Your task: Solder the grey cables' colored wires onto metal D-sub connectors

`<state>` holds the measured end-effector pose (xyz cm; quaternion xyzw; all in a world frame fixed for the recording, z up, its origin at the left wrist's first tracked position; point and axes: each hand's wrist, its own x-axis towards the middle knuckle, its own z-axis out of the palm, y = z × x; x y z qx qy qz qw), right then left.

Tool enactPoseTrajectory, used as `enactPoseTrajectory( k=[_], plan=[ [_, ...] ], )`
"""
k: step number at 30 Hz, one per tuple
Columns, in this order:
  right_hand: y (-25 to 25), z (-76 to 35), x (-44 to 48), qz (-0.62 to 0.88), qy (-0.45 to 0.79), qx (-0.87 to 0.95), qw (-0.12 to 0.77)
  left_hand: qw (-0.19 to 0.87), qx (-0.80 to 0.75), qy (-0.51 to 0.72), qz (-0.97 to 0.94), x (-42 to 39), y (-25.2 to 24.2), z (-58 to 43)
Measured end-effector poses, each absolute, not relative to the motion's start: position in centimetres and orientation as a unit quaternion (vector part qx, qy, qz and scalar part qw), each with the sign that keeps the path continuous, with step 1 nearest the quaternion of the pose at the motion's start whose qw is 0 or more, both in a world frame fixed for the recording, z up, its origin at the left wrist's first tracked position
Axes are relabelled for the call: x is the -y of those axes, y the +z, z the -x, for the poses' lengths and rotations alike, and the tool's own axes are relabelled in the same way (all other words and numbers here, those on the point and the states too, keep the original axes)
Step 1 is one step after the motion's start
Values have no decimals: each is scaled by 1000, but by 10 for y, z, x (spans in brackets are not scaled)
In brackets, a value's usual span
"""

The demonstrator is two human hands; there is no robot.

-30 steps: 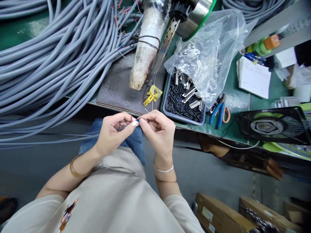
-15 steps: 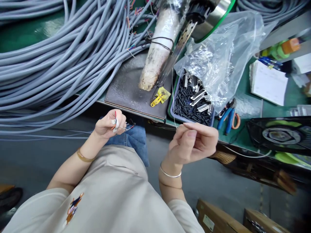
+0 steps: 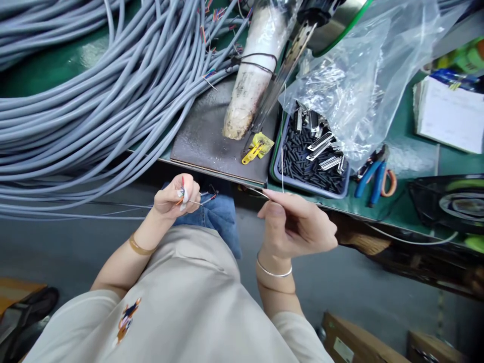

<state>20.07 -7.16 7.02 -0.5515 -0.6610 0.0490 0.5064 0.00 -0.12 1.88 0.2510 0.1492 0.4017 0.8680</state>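
My left hand [image 3: 177,196] is closed around the stripped end of a thin grey cable [image 3: 75,217], whose coloured wire ends fan out past my fingers. My right hand [image 3: 295,224] pinches a thin silvery solder wire [image 3: 283,151] that runs up toward the spool at the top. Both hands hover below the bench's front edge, above my lap, about a hand's width apart.
A thick bundle of grey cables [image 3: 94,101] covers the left of the green bench. A dark metal plate [image 3: 212,141] carries a wrapped soldering stand [image 3: 253,85] and a yellow clip [image 3: 255,148]. A tray of black sleeves and connectors [image 3: 308,164], a plastic bag [image 3: 351,85] and blue pliers [image 3: 372,171] lie to the right.
My hands were together at the wire ends one second ago. The right hand has moved away to the right and now pinches the solder wire; the left keeps the cable end.
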Motion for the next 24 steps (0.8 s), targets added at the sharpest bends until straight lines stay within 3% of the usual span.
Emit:
enactPoseTrajectory(
  k=[3, 11, 18, 24],
  plan=[
    [74, -196, 68, 522, -11, 646, 557, 861, -213, 397, -237, 2, 29, -4],
    [78, -197, 68, 593, 64, 613, 519, 787, -388, 385, -285, 11, 59, -24],
    [77, -196, 66, 610, 92, 619, 486, 753, -365, 410, -363, 17, 64, -30],
    [74, -197, 67, 606, 123, 614, 491, 820, -291, 378, -316, 10, 56, -26]
  ],
)
